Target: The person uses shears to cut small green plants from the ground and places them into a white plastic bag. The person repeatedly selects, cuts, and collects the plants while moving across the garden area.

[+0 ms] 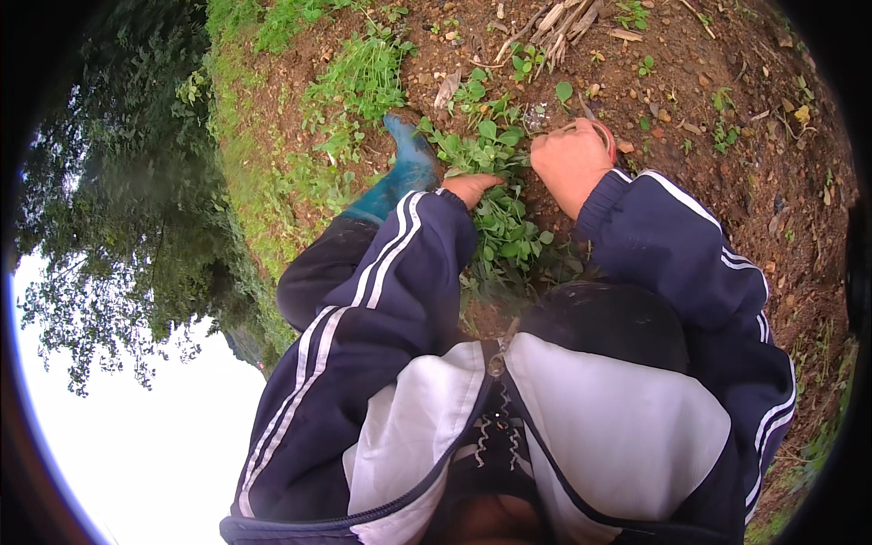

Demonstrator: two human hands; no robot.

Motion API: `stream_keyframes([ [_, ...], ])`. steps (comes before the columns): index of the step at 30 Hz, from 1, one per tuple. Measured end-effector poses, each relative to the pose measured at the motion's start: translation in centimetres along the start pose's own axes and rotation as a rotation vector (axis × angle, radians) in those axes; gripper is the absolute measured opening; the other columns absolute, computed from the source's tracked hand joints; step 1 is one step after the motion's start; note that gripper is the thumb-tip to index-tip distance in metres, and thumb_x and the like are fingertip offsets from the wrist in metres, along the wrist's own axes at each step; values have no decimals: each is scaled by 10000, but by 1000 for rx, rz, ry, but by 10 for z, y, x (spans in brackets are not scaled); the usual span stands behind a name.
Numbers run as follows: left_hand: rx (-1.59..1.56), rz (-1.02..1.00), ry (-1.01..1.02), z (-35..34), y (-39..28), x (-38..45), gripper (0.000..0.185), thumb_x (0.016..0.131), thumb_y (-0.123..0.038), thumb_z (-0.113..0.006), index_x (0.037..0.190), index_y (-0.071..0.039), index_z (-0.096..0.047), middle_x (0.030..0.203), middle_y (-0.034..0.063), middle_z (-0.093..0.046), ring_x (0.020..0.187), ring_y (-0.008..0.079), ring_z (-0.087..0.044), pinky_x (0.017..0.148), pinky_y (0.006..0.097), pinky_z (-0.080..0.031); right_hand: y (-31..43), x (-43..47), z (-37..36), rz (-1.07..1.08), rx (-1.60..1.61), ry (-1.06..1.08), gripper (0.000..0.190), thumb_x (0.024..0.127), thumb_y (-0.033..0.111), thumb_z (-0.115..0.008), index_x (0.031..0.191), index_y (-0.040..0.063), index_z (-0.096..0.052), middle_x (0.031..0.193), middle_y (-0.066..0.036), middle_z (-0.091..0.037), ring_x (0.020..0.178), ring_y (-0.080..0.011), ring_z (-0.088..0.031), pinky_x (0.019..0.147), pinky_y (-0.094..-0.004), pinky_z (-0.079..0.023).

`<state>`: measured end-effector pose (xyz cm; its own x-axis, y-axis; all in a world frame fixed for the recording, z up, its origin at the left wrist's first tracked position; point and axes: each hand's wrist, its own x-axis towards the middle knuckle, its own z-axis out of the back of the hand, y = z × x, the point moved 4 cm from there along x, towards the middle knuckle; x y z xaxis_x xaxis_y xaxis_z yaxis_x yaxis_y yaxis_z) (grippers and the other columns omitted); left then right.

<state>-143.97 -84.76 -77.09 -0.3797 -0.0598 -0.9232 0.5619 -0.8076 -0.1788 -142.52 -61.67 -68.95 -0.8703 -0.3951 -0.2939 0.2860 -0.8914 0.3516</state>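
My left hand [470, 189] is closed on a bunch of leafy green plants [507, 225], its thumb lying across the stems. More leaves spread above and below that hand, close to the soil. Just to the right, my right hand [571, 163] is a fist around a tool with a curved red handle [605, 139]. A thin, dark part of the tool shows above the knuckles; the rest is hidden by the hand, so its exact kind is unclear. A small gap separates the fist from the leaves.
Brown, stony soil [688, 88] surrounds the plants. A teal boot [412, 160] stands left of the bunch, and my dark-clad knee [606, 323] is below it. Dry stalks [562, 27] lie at the top. Low green plants [371, 71] grow at upper left.
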Motion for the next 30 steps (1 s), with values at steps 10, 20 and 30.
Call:
stream_keyframes([
  [10, -233, -292, -53, 14, -27, -21, 433, 768, -136, -735, 1168, -53, -591, 1135, 53, -647, 1018, 197, -609, 909, 311, -454, 0, 17, 1, 94, -156, -230, 185, 782, 118, -567, 950, 53, -612, 892, -84, -611, 890, -220, -591, 854, -345, -400],
  [20, -431, -295, 22, 166, -38, -68, 484, 802, -199, -698, 1222, -13, -549, 1193, 99, -603, 1136, 224, -547, 957, 371, -442, -51, -20, 20, -7, 181, -301, 207, 747, 193, -669, 910, 91, -592, 756, -78, -612, 785, -254, -618, 756, -367, -435],
  [30, 144, -747, -391, 320, -77, -160, 368, 835, -82, -630, 1190, -30, -551, 1165, 111, -597, 1020, 247, -602, 925, 357, -485, -60, -31, 30, -70, 318, -420, 186, 739, 202, -683, 809, 67, -575, 692, -102, -596, 709, -298, -613, 711, -410, -443],
])
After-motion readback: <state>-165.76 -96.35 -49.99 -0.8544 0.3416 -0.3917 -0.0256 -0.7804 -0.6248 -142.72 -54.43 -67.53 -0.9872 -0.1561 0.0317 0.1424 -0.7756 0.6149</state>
